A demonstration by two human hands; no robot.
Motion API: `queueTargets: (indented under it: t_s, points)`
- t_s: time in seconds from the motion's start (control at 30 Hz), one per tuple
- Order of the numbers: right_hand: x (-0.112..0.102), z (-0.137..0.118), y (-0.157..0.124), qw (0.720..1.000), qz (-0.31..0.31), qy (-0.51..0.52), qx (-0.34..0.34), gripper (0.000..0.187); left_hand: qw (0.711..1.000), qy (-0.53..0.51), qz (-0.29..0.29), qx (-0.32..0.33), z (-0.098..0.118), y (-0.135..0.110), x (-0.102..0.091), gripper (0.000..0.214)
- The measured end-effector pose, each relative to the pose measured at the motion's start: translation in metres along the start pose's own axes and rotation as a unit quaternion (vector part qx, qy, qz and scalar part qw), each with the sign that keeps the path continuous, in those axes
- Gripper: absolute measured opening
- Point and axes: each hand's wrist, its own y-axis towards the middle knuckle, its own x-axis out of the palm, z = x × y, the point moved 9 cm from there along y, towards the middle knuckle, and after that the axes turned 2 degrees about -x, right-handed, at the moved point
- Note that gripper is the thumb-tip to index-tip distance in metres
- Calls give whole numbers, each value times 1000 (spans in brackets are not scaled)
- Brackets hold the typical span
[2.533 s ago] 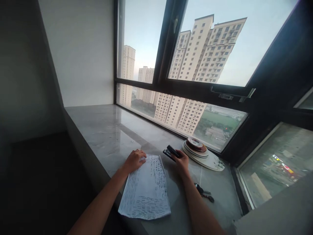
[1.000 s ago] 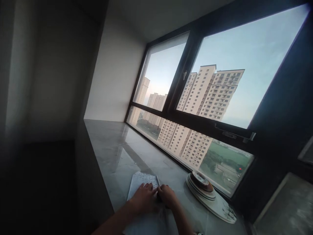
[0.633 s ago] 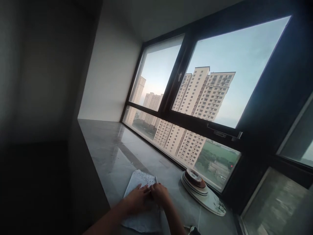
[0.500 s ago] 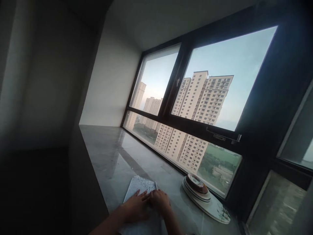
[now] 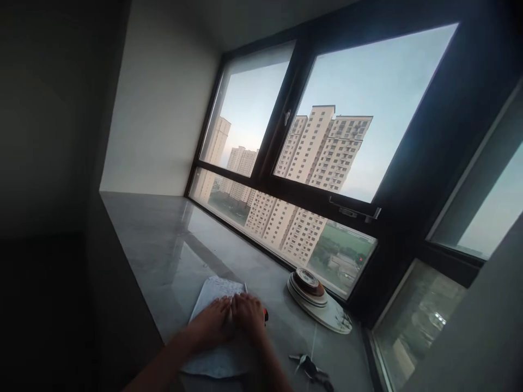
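Observation:
A white, crinkled, flat sheet [image 5: 218, 284], its material hard to tell, lies on the grey stone sill. My left hand [image 5: 213, 320] rests across it with the fingers stretched out toward the right. Beside it, my right hand [image 5: 249, 314] has its fingers bent down over the sheet's right edge; the fingertips are hidden. The two hands touch or nearly touch. A small red and black object [image 5: 266, 314] shows just past the right hand, mostly covered by it.
A stack of round plates or mats [image 5: 312, 296] with a round brown-rimmed piece [image 5: 307, 279] on top stands by the window. Keys [image 5: 310, 370] lie at the front right. The window frame [image 5: 281, 188] borders the sill [image 5: 159, 245]; its front edge drops off at the left.
My view has shifted, so the scene sits further left and higher. The keys and the red and black object now show. Both hands stay together on the sheet.

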Motion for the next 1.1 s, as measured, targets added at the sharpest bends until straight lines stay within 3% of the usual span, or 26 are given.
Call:
queueTargets:
  t_s: [0.1,0.23,0.3,0.37,0.43,0.53,0.6,0.67,0.77,0.8,0.87,0.93,0.97,1.03,1.1]
  points:
    - [-19,32,-9,985,70,157,20,39,1000,7,0,-2,-3,0,2,83]
    - [-11,62,-29,928,-3,370,-35,43,1000,13,-9,5,-3,0,3,84]
    - [-4,76,-36,907,-28,420,-23,50,1000,20,-16,9,-1,-2,2,81]
    - [-4,99,-37,905,24,423,37,50,999,33,-31,8,3,-5,0,80]
    - [-11,124,-39,894,126,414,116,48,998,44,-48,3,6,-6,0,78]
    - [-26,142,-45,846,274,415,194,49,997,41,-68,-3,3,-2,4,78]
    - [-33,133,-43,811,333,443,188,49,996,25,-88,-1,-4,6,10,84]
    - [-30,110,-32,787,337,496,146,47,996,-24,-85,2,-14,19,11,84]
    - [-9,73,-12,764,295,564,104,41,976,-203,35,-65,-43,39,-7,51]
    - [0,63,-7,767,280,570,99,39,949,-279,94,-113,-58,41,-14,43]
    - [15,44,3,790,231,563,71,36,867,-407,195,-213,-86,35,-22,39]
    - [24,29,9,824,179,535,44,34,792,-487,261,-258,-99,26,-28,45]
    - [27,25,10,840,160,517,38,34,772,-508,282,-257,-100,23,-31,50]
    - [26,23,9,861,149,485,39,36,772,-506,306,-234,-97,20,-40,60]
    - [25,25,9,858,146,491,43,37,805,-458,316,-206,-90,19,-48,61]
